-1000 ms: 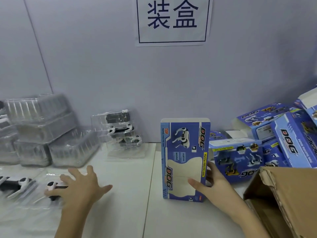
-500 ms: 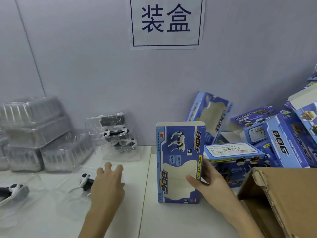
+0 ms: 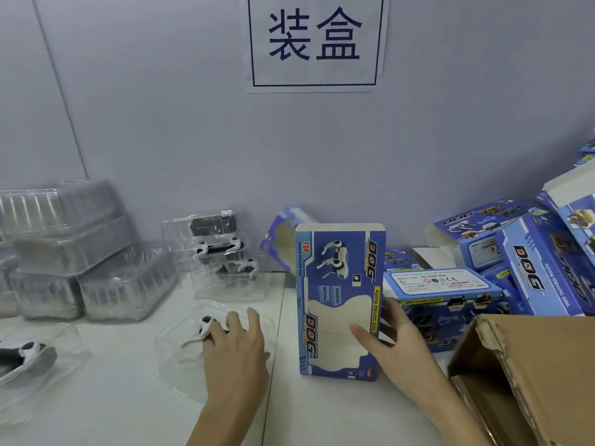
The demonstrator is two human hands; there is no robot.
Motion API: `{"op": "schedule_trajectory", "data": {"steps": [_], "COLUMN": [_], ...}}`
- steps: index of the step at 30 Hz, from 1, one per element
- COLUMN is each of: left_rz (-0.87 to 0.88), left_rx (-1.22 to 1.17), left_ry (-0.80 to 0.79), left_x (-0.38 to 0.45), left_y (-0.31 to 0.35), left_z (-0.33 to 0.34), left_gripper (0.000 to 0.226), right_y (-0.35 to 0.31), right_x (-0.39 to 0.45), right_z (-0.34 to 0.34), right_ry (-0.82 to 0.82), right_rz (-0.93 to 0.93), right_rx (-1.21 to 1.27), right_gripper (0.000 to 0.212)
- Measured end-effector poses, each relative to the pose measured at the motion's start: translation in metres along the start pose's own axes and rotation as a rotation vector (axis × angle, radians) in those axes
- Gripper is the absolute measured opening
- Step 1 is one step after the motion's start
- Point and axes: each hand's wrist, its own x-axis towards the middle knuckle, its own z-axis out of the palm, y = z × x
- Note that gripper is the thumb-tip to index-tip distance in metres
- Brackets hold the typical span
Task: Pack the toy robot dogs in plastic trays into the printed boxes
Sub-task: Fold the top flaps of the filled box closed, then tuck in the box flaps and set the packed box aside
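A blue printed "DOG" box (image 3: 338,284) stands upright on the white table, its window facing me. My right hand (image 3: 392,342) grips its right side, thumb across the front. My left hand (image 3: 236,346) lies on a clear plastic tray (image 3: 180,358) with a black-and-white toy robot dog (image 3: 204,326) inside, fingers curled over the dog. Another trayed dog (image 3: 30,352) lies at the far left. Two or three more trayed dogs (image 3: 219,249) lean against the wall.
Stacks of empty clear trays (image 3: 67,249) fill the back left. A heap of blue printed boxes (image 3: 515,252) sits at the right. An open brown carton (image 3: 531,375) is at the lower right. A paper sign (image 3: 315,43) hangs on the wall.
My left hand has dragged the trayed dog rightward across the table toward the box. My right hand keeps the box standing in about the same place.
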Motion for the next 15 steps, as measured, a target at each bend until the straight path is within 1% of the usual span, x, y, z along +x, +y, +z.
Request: {"op": "schedule_trajectory", "data": {"steps": [3,5,7,9,10,11,12,14,15], "left_rz": [0.022,0.009,0.027,0.002,-0.036,-0.072,-0.102,-0.132,-0.153], "left_rx": [-0.190,-0.376,-0.589,-0.825,-0.944,-1.080,-1.242,-1.596,-1.759], "left_ry": [0.069,0.180,0.350,0.526,0.591,0.625,0.624,0.553,0.507], "left_x": [0.006,0.010,0.012,0.012,0.011,0.010,0.008,0.005,0.005], "left_y": [-0.006,-0.014,-0.023,-0.032,-0.037,-0.041,-0.044,-0.048,-0.051], "left_z": [-0.007,-0.012,-0.019,-0.033,-0.041,-0.047,-0.053,-0.065,-0.068], "left_gripper": [0.050,0.039,0.041,0.050,0.055,0.059,0.061,0.059,0.056], "right_y": [-0.005,-0.011,-0.020,-0.030,-0.036,-0.040,-0.043,-0.049,-0.051], "right_x": [-0.003,-0.008,-0.014,-0.022,-0.027,-0.030,-0.031,-0.036,-0.040], "right_z": [0.002,0.003,0.003,0.001,-0.001,-0.004,-0.006,-0.002,0.004], "right_ry": [0.008,0.062,0.123,0.177,0.184,0.164,0.121,-0.039,-0.120], "right_rz": [0.013,0.036,0.107,0.208,0.235,0.246,0.241,0.185,0.135], "right_rx": [-0.035,-0.122,-0.290,-0.593,-0.732,-0.811,-0.817,-0.623,-0.511], "right_gripper": [0.064,0.066,0.067,0.067,0.063,0.056,0.051,0.055,0.051]}}
